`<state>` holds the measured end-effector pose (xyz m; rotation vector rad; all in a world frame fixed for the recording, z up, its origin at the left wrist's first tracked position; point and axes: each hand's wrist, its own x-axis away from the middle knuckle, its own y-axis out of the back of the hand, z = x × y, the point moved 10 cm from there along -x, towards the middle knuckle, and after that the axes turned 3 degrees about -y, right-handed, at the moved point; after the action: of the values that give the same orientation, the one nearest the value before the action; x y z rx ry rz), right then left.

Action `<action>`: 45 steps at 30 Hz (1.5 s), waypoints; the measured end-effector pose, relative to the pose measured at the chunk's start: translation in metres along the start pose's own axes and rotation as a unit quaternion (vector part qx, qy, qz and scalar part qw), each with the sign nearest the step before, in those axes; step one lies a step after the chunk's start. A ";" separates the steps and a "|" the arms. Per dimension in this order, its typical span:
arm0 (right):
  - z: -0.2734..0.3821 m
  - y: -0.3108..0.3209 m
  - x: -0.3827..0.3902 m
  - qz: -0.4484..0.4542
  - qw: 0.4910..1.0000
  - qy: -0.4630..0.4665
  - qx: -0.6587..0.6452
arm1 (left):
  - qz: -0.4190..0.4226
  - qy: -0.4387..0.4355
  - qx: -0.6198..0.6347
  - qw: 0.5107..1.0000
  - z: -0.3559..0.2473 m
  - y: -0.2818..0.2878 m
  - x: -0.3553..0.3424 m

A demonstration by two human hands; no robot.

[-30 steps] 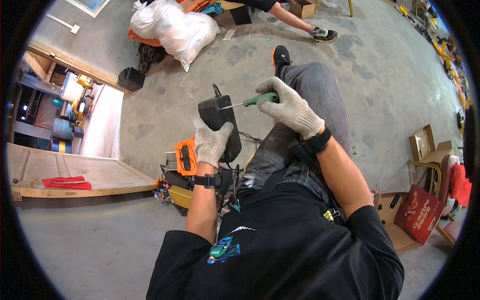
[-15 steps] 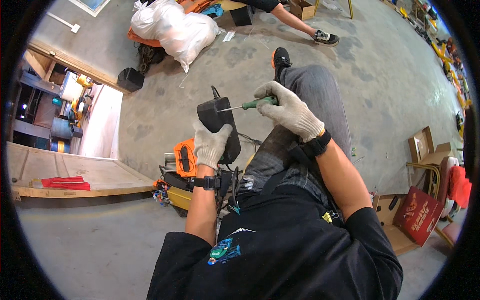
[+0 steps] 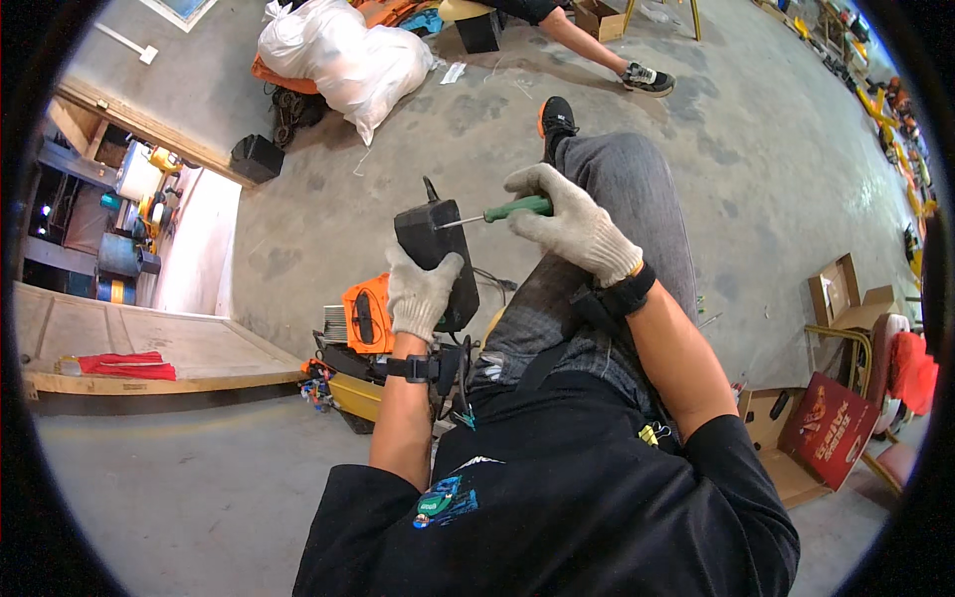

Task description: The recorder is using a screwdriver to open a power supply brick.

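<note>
My left hand (image 3: pixel 424 294), in a pale knit glove, is closed around the side of a black rectangular box (image 3: pixel 426 227), which has cables at both ends and is held tilted. My right hand (image 3: pixel 575 224), also gloved, grips the green handle of a screwdriver (image 3: pixel 519 208) above my right thigh (image 3: pixel 630 183). Its metal shaft reaches left to the box's upper end, where the tip meets the casing; the exact spot of the tip is too small to make out.
Below left lie an orange case (image 3: pixel 366 303) and gear. A wooden ledge (image 3: pixel 229 373) runs left. White bags (image 3: pixel 343 70) and another person's leg (image 3: pixel 577 40) are at the top. Cardboard boxes (image 3: pixel 838 279) and a chair (image 3: pixel 856 358) stand right, on concrete floor (image 3: pixel 756 179).
The screwdriver and my right hand have shifted slightly downward, the tip now a little lower on the box. My left hand keeps its hold almost in place.
</note>
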<state>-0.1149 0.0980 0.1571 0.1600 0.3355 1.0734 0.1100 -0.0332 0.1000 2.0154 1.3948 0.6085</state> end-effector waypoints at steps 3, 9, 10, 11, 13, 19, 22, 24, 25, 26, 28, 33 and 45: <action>-0.019 0.002 0.003 0.002 0.991 -0.125 -0.043 | 0.002 -0.001 0.003 1.000 0.001 -0.001 -0.001; -0.025 -0.007 -0.001 0.040 0.994 -0.105 -0.015 | 0.010 0.004 0.037 0.999 0.003 -0.004 0.000; -0.012 -0.004 -0.003 0.014 0.999 -0.034 -0.010 | 0.009 0.004 0.037 0.999 0.003 -0.004 0.000; -0.008 0.000 -0.003 -0.013 1.000 -0.005 0.001 | 0.008 0.007 0.023 1.000 0.004 -0.003 0.000; 0.001 0.001 0.000 -0.023 0.999 0.031 0.005 | 0.006 0.009 0.010 1.000 0.004 -0.003 -0.001; -0.034 -0.005 0.004 0.041 0.984 -0.175 -0.007 | 0.003 0.003 0.014 1.000 0.011 -0.006 -0.003; -0.025 -0.007 0.000 0.045 0.991 -0.123 -0.039 | 0.005 0.003 0.024 1.000 0.015 -0.008 -0.004; -0.021 -0.006 0.001 0.031 0.993 -0.100 -0.050 | -0.004 0.000 0.015 1.000 0.015 -0.006 -0.005; -0.013 -0.004 0.001 0.022 0.997 -0.063 -0.023 | -0.005 -0.001 0.015 1.000 0.014 -0.005 -0.005; -0.010 0.000 0.002 0.002 0.999 -0.052 0.010 | 0.002 0.003 0.017 1.000 0.014 -0.006 -0.005; -0.010 -0.004 0.004 0.012 0.998 -0.063 -0.002 | 0.009 0.006 0.019 1.000 0.013 -0.007 -0.005; -0.034 -0.013 0.007 0.082 0.979 -0.187 -0.027 | 0.009 0.030 0.011 0.999 0.015 -0.005 -0.003; -0.035 -0.010 0.005 0.073 0.977 -0.200 -0.013 | 0.011 0.047 -0.027 0.998 0.023 -0.007 -0.004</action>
<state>-0.1161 0.0969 0.1206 0.3753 -0.0551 1.1607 0.1188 -0.0399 0.0786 1.9832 1.3965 0.7510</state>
